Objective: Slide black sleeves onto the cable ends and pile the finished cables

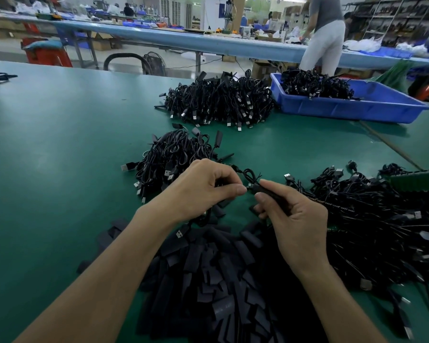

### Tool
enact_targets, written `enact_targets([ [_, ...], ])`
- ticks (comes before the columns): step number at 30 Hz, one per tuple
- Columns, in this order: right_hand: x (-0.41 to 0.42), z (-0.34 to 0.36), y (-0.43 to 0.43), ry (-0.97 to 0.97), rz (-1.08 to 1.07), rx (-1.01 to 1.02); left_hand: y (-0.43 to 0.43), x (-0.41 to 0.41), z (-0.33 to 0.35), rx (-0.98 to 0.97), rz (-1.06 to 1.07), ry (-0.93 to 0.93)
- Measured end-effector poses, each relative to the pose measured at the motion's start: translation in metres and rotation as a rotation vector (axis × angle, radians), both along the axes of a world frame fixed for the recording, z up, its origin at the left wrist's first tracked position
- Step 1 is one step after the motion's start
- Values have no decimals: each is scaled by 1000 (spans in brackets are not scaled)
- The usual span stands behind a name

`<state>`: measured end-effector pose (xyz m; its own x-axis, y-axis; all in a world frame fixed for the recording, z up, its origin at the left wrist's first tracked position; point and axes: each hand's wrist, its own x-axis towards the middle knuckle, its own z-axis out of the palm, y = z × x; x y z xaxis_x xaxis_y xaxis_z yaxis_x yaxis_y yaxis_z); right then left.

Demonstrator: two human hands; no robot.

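Just above the heap of loose sleeves (208, 280), the left hand (203, 191) pinches the end of a cable (248, 175) between thumb and forefinger, while the right hand (297, 219) pinches one black sleeve (270, 194). The sleeve's long axis slants toward the cable tip, mouth to tip (whether the tip has entered is too small to tell). The finished pile (174, 154) lies beyond the heap, nearer the left hand.

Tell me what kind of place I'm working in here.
Probably a factory assembly floor: a long green bench heaped with black cables, a pile of sleeves, a blue bin of more cables, and a person standing at another long line behind.
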<state>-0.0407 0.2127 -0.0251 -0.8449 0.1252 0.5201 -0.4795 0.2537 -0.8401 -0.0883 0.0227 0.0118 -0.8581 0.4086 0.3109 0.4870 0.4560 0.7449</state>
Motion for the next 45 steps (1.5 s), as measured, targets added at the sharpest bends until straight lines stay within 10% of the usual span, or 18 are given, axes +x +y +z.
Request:
enact_targets([
  [45, 2, 2, -5, 6, 56, -102, 5, 2, -1, 130, -22, -136],
])
